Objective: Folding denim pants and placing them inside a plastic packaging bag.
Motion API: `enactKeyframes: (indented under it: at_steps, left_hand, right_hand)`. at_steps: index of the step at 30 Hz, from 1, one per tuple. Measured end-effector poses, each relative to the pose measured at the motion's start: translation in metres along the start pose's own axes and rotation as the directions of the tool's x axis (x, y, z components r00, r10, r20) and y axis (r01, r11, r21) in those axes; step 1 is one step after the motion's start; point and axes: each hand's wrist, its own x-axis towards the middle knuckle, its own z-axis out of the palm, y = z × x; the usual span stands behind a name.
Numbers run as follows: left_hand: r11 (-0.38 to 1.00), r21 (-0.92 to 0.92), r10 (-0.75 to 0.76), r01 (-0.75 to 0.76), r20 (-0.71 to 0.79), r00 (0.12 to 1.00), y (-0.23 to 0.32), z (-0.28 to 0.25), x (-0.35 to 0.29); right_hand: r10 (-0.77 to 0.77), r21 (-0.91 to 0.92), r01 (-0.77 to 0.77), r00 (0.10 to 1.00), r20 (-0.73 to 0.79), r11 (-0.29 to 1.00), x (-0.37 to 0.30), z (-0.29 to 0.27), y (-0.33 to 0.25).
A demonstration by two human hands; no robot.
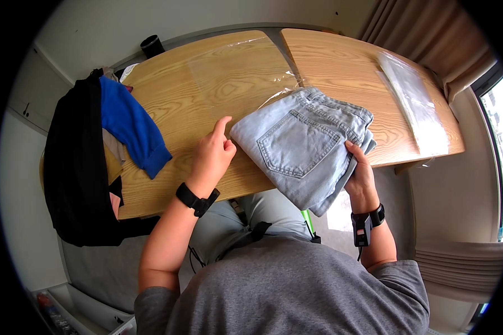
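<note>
Biggest thing here is the wood-grain tabletop (156, 95), two slabs with a gap between them. On its left end there's a heap of clothes, mostly a black garment (75, 173) draped over the edge, plus a blue sleeve (131, 125) that angles in toward the person.

Then the folded light-blue jeans (304, 142), back pocket up, at the near edge of the tabletop, partly sticking out over the person's lap. Waistband end points away and to their right, pocket bottom toward them and to the left. Folded almost square, so I honestly can't call a long axis.

Next size down, a flat stack of clear plastic bags (416, 106) on the right slab.

Hands are well apart. Right hand (360, 173) has the jeans pinched by their right side, thumb on top. Left hand (215, 151) is just beside the left corner, index finger out, gripping nothing; can't tell if it's touching.

Smallest: black straps (197, 200) on both wrists.
</note>
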Motion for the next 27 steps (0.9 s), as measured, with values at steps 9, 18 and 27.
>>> enactKeyframes:
  at_steps: [9, 18, 27]
  left_hand:
    - [0.990, 0.142, 0.006, -0.007, 0.009, 1.000, 0.031, -0.005, 0.014]
    - [0.889, 0.424, 0.175, -0.175, 0.037, 0.984, 0.020, -0.010, 0.019]
    - [0.878, 0.426, 0.218, -0.217, 0.048, 0.975, 0.031, -0.009, 0.012]
  right_hand:
    - [0.060, -0.032, -0.061, 0.998, -0.033, 0.998, -0.009, 0.006, -0.003]
    - [0.071, -0.025, -0.072, 0.996, -0.052, 0.997, -0.008, 0.007, -0.002]
    - [0.082, 0.252, -0.105, 0.992, 0.098, 0.962, 0.002, -0.011, 0.022]
